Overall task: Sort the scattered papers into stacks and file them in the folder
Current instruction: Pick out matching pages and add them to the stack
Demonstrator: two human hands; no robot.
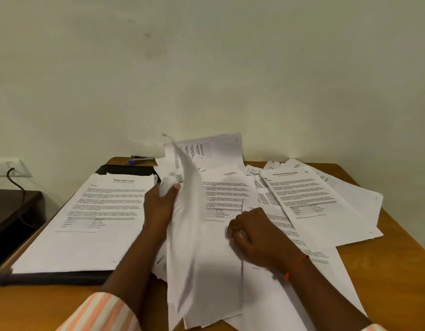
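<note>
At nine o'clock on the bench (402, 271) lies the open black folder (51, 279), with a squared stack of printed reports (92, 218) resting on it. Just right of it, the left hand (159, 204) grips a lifted sheaf of sheets (190, 199) near its upper end, thumb over crumpled paper. The sheaf bows and stands nearly on edge above the central pile (221, 271). At four o'clock from that hand, the right hand (257, 237) rests with curled fingers on the central pile. Blur hides whether it pinches a sheet or only weighs the pile down, so I cannot tell. Toward two o'clock the scattered papers (326, 206) fan out, overlapping, nearly to the bench's far edge.

The paper is light, limp and slick sheet on sheet. Held at one end it droops and creases, as the crumpled top suggests. A hold along a long edge, with the other hand flat beneath, would likely keep the sheaf together for laying on the stack.
</note>
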